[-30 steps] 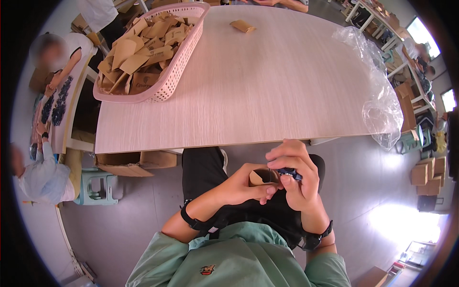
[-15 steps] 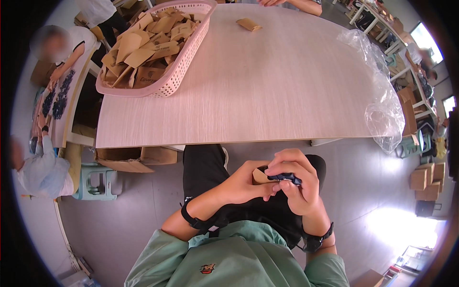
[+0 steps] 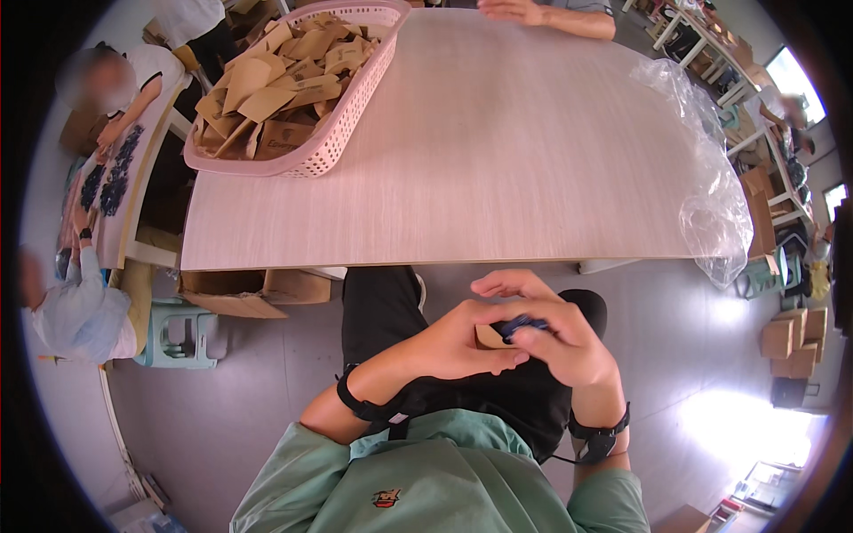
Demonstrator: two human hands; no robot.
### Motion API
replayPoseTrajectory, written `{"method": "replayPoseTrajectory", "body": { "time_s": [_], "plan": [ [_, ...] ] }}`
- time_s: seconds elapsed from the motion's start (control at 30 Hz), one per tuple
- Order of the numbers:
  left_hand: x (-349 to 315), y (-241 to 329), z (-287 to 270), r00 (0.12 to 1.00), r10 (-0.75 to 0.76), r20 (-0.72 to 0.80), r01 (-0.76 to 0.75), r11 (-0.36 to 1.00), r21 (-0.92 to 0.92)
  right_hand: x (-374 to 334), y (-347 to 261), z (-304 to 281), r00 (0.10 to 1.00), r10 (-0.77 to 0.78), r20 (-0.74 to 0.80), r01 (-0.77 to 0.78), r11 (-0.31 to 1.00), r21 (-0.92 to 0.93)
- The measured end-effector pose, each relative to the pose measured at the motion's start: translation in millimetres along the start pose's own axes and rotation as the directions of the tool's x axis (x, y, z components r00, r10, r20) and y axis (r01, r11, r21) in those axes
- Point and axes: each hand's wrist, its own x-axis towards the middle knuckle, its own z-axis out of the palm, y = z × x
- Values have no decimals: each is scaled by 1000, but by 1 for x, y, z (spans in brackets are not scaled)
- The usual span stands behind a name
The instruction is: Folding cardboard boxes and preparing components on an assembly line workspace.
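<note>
Brown cardboard forms the packet [image 3: 490, 338] held in the left hand [image 3: 444, 343]. The packet is located in front of the person's body, below the level of the worktop [image 3: 533, 160] and off its near edge, near the middle of that edge. The left grip is narrow: the fingers are curled around the packet from the far side and the thumb lies along its near side. The open end of the packet faces the right hand [image 3: 573, 342].

A dark blue item [image 3: 515, 327] is located at this opening, partly hidden by the packet and the fingers. The right hand is bent over it. Grip: narrow, with the item between the thumb and the arched fingers; the forefingers extend across the top of the left hand. The item's exact form cannot be determined.

A black strap [image 3: 357, 405] encircles the left forearm; a second black band [image 3: 597, 441] is fitted to the right.

Worktop layout: a pink perforated basket [image 3: 336, 147], filled with flat brown cardboard pieces [image 3: 267, 99], stands along the left edge. Clear plastic film [image 3: 711, 218] lies along the right edge and hangs over the near right corner. A co-worker's hand [image 3: 511, 11] is at the far edge. Below the near left corner, an open carton [image 3: 233, 303] rests on the floor.
</note>
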Motion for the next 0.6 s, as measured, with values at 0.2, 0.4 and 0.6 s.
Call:
{"method": "replayPoseTrajectory", "body": {
  "time_s": [0.2,0.4,0.6],
  "plan": [
    [0,7,-2,995,64,-81,-70,995,-71,3,-2,8,984,152,-95,-135,977,163],
    [21,24,-31,955,274,-111,-247,946,209,32,3,-3,950,-309,-50,249,844,-475],
    [41,39,-66,942,333,-40,-305,899,313,69,10,-27,927,-375,-3,325,808,-492]
  ]
}}
